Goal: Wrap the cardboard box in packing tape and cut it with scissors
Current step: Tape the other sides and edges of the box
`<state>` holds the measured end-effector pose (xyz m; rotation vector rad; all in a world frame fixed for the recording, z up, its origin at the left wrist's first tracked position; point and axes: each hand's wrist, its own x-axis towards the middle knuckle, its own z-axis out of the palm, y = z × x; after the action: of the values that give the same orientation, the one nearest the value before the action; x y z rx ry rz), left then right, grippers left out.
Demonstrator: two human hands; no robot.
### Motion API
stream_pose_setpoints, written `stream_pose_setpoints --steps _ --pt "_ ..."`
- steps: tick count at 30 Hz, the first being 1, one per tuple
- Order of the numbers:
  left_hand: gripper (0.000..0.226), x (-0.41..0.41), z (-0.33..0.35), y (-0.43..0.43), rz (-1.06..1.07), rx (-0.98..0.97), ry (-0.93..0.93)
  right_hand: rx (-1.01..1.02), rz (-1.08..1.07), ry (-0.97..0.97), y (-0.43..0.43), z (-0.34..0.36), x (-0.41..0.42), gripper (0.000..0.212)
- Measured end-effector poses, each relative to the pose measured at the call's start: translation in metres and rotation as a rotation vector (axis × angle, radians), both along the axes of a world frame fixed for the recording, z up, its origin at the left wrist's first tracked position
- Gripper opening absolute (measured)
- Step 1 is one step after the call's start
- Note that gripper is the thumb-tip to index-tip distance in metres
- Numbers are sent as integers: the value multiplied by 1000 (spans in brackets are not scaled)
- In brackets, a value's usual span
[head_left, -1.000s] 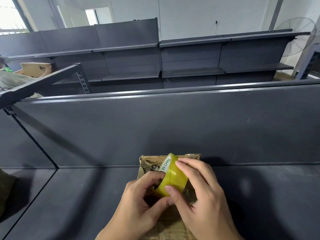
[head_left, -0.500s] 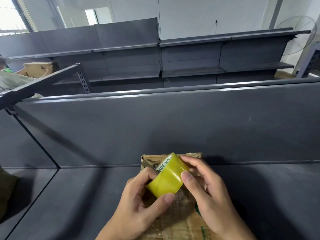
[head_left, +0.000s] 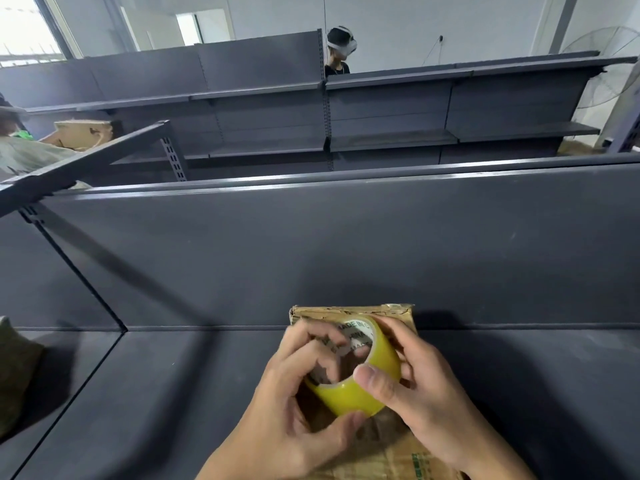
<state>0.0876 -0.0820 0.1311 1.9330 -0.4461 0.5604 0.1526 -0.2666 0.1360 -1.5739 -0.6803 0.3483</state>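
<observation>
A worn brown cardboard box (head_left: pixel 349 312) lies flat on the dark shelf, its far edge against the back panel. Above it I hold a yellow roll of packing tape (head_left: pixel 353 396) with white print on its inner core. My left hand (head_left: pixel 294 407) grips the roll from the left, thumb under it and blurred fingers at the core opening. My right hand (head_left: pixel 426 386) holds the roll from the right, thumb on its outer face and fingers behind it. No scissors are in view.
The dark grey shelf surface (head_left: pixel 173 393) extends left and right of the box, closed by an upright back panel (head_left: pixel 346 247). A brownish object (head_left: pixel 14 372) sits at the far left. Beyond stand more shelves (head_left: pixel 381 109), another cardboard box (head_left: pixel 83 133) and a person wearing a headset (head_left: pixel 341 46).
The roll has turned between my hands, its open core now facing up toward me. My left fingers have moved to the core. A person has come into view behind the far shelves.
</observation>
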Motion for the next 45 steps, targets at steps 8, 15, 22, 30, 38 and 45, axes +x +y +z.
stream_pose_setpoints --steps 8,15,22,30,38,45 --pt "83 6 -7 -1 118 109 2 48 -177 -231 -3 -10 -1 73" --pt "91 5 -2 -4 117 224 7 -6 -273 -678 -1 -8 -10 71" --pt "88 3 -4 -8 92 336 -14 6 -404 -732 0 -7 -11 34" --pt "94 0 -2 -10 108 322 -20 -61 -486 -849 3 -9 -14 31" --pt "72 0 2 -2 47 121 178 59 -384 -812 -1 -15 -9 26" --pt "38 -5 1 -1 93 -9 123 72 -407 -895 0 -12 -13 20"
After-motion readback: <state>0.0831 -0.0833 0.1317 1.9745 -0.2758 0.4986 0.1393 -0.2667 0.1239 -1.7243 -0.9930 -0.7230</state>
